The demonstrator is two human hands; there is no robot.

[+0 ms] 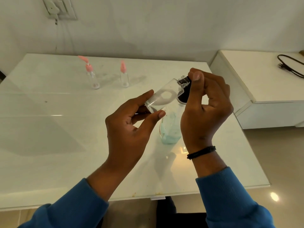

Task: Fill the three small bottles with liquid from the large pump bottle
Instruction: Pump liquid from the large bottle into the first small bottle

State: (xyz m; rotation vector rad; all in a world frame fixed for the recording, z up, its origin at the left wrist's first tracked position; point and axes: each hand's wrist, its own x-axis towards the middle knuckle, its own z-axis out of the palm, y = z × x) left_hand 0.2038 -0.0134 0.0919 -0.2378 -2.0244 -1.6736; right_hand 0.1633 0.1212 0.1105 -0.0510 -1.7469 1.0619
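Observation:
My left hand [131, 119] holds a small clear bottle [162, 96] by its base, tilted with its open neck up against the black pump head [184, 89] of the large bottle. The large pump bottle [170, 129] stands on the white table with pale blue liquid low inside. My right hand [207, 106] grips the black pump head from the right, thumb on top. Two other small clear bottles, one at the far left [92, 76] and one to its right [124, 76], stand upright at the back, each with a pink pump cap.
The glossy white table [65, 129] ends at a front edge near my sleeves. A lower white cabinet [256, 89] stands to the right with a black cable [291, 66] on it. A wall socket plate [57, 9] is at the upper left.

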